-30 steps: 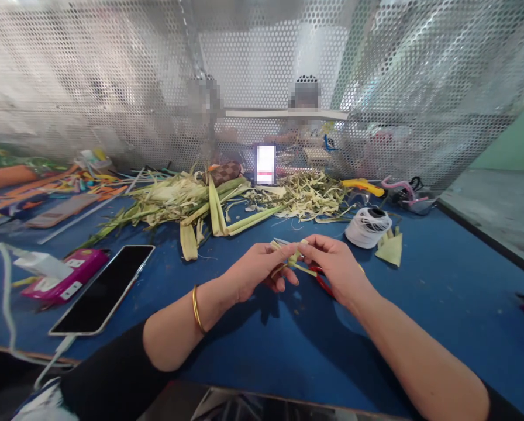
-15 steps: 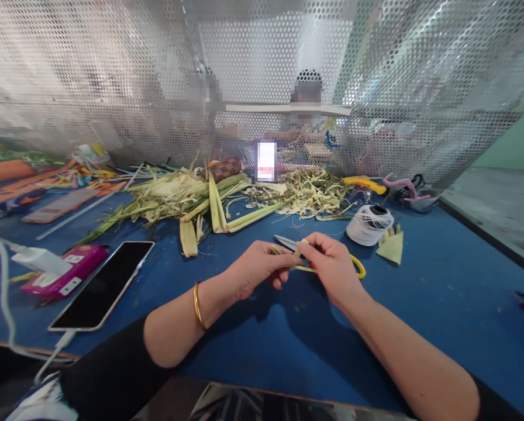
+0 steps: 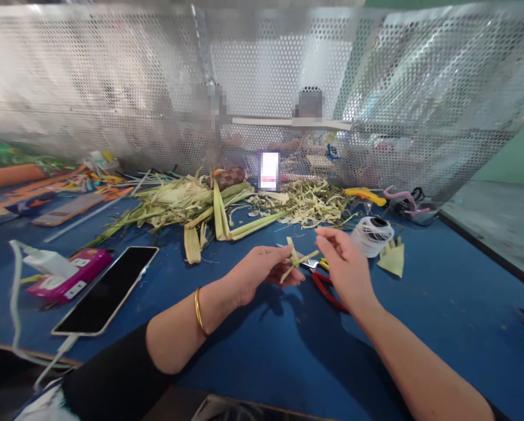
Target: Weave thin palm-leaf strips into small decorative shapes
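My left hand (image 3: 266, 266) pinches a small knotted piece of pale green leaf strips (image 3: 293, 261) between thumb and fingers. Short strip ends stick out from the knot in several directions. To the right of it, my right hand (image 3: 343, 260) is raised with thumb and forefinger slightly apart, and nothing shows between them. A pair of scissors (image 3: 327, 292) with red and yellow handles lies on the table beneath and behind my hands. Their blades are partly hidden by the left hand and the leaf piece, and the right hand covers some of the handles.
Beyond my hands lie heaps of leaf strips (image 3: 174, 199) and shavings (image 3: 317, 202). At right are a white thread spool (image 3: 371, 237) and a cut leaf piece (image 3: 392, 259). A phone (image 3: 106, 290) and purple power strip (image 3: 71, 275) sit left. Behind stands a perforated metal screen (image 3: 262, 64).
My right hand has let go of the leaf piece and moved right and slightly up. The piece stays in my left hand, now more exposed. More of the scissors shows between the hands.
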`<state>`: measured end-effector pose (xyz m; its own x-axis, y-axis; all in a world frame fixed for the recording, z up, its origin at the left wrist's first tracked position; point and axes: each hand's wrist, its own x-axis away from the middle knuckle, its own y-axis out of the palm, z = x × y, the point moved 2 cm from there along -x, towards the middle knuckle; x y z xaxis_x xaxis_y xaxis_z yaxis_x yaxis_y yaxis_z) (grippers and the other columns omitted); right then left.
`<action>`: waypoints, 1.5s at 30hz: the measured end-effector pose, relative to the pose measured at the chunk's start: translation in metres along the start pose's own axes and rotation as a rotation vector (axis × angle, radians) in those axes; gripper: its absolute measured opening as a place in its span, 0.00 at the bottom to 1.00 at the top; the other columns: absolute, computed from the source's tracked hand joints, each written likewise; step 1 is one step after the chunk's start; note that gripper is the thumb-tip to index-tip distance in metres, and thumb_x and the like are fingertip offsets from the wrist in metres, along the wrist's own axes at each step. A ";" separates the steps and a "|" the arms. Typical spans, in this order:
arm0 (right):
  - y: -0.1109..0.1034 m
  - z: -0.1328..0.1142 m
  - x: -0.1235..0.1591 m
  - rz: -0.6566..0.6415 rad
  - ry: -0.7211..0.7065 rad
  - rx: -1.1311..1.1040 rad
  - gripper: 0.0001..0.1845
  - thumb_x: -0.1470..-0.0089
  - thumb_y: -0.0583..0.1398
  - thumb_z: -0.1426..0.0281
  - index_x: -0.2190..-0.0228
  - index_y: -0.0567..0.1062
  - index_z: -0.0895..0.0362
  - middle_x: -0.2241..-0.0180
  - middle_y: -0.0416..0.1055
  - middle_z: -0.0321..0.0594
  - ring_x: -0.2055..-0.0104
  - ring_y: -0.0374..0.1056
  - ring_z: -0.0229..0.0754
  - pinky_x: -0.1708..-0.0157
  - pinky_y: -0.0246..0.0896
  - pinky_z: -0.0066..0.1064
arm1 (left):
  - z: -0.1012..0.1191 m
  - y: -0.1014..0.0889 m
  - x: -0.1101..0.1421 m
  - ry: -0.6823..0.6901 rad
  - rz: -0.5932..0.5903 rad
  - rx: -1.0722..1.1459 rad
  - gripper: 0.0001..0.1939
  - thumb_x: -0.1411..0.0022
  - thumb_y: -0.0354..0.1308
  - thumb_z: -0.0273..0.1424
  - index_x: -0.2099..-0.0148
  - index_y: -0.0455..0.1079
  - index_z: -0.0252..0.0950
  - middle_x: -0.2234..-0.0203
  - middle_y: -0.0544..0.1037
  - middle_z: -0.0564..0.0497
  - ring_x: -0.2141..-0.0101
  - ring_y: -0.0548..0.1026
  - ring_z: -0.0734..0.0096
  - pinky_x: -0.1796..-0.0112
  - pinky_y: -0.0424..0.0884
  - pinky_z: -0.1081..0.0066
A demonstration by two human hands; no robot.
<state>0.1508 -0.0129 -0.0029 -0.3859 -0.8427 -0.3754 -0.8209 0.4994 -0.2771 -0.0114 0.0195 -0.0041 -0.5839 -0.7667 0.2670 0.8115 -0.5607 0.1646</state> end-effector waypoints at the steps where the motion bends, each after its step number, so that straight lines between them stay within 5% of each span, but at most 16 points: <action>1: -0.003 -0.003 0.000 0.056 -0.023 0.025 0.13 0.49 0.58 0.60 0.69 0.74 0.56 0.70 0.72 0.39 0.67 0.66 0.42 0.66 0.59 0.32 | 0.001 -0.001 0.000 0.016 0.012 0.056 0.22 0.48 0.59 0.48 0.67 0.73 0.32 0.73 0.80 0.45 0.72 0.76 0.69 0.67 0.69 0.71; 3: -0.003 -0.009 0.002 0.027 -0.023 0.048 0.14 0.49 0.57 0.58 0.75 0.73 0.56 0.76 0.70 0.37 0.72 0.64 0.41 0.69 0.58 0.31 | 0.004 -0.003 0.000 0.061 0.048 0.121 0.19 0.49 0.61 0.45 0.64 0.72 0.33 0.69 0.80 0.44 0.68 0.76 0.67 0.64 0.68 0.70; 8: 0.018 -0.011 0.021 -0.320 0.101 0.044 0.18 0.53 0.60 0.55 0.81 0.72 0.57 0.82 0.67 0.35 0.78 0.59 0.38 0.77 0.52 0.29 | 0.004 -0.001 0.000 0.148 0.182 0.127 0.16 0.54 0.66 0.33 0.62 0.71 0.33 0.72 0.78 0.50 0.70 0.73 0.74 0.64 0.67 0.72; 14: 0.025 -0.003 0.025 -0.272 0.027 0.184 0.15 0.53 0.59 0.58 0.81 0.72 0.56 0.81 0.66 0.35 0.77 0.58 0.38 0.77 0.51 0.29 | -0.003 0.002 -0.004 0.178 0.206 0.181 0.16 0.56 0.68 0.29 0.63 0.69 0.34 0.72 0.77 0.51 0.69 0.75 0.72 0.64 0.69 0.71; 21: 0.020 -0.009 0.021 -0.362 -0.211 0.180 0.16 0.46 0.53 0.66 0.83 0.59 0.55 0.80 0.57 0.32 0.76 0.54 0.36 0.76 0.48 0.28 | -0.002 0.004 -0.002 0.228 0.256 0.114 0.12 0.54 0.67 0.30 0.66 0.72 0.33 0.81 0.74 0.55 0.77 0.71 0.77 0.69 0.68 0.74; 27: 0.021 -0.014 0.024 -0.402 -0.271 0.191 0.15 0.46 0.53 0.70 0.83 0.57 0.55 0.80 0.55 0.32 0.76 0.53 0.36 0.76 0.47 0.28 | -0.004 0.004 -0.002 0.228 0.288 0.132 0.06 0.52 0.63 0.25 0.68 0.72 0.32 0.81 0.74 0.54 0.78 0.71 0.78 0.69 0.69 0.74; 39: 0.008 -0.011 0.014 -0.319 -0.093 0.197 0.19 0.45 0.54 0.58 0.81 0.67 0.56 0.82 0.61 0.33 0.77 0.57 0.37 0.77 0.51 0.28 | 0.011 -0.003 0.002 0.064 0.143 0.037 0.14 0.45 0.58 0.41 0.64 0.74 0.34 0.75 0.79 0.48 0.73 0.77 0.72 0.69 0.68 0.74; 42: 0.002 -0.007 0.007 -0.130 -0.043 0.132 0.15 0.48 0.57 0.57 0.74 0.73 0.56 0.75 0.70 0.37 0.72 0.63 0.40 0.71 0.57 0.30 | 0.009 0.000 0.003 0.046 0.103 -0.040 0.15 0.48 0.60 0.41 0.66 0.74 0.33 0.73 0.80 0.47 0.74 0.76 0.73 0.70 0.68 0.74; 45: 0.004 -0.004 0.004 -0.192 -0.010 0.059 0.14 0.52 0.60 0.58 0.71 0.76 0.56 0.68 0.74 0.41 0.66 0.66 0.43 0.64 0.60 0.33 | 0.005 0.004 0.004 0.043 0.049 -0.118 0.15 0.51 0.63 0.41 0.68 0.74 0.33 0.77 0.78 0.49 0.77 0.73 0.74 0.73 0.66 0.74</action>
<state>0.1443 -0.0148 -0.0020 -0.2196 -0.9218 -0.3196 -0.8529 0.3404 -0.3957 -0.0108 0.0160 0.0023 -0.5463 -0.8051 0.2310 0.8320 -0.5534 0.0390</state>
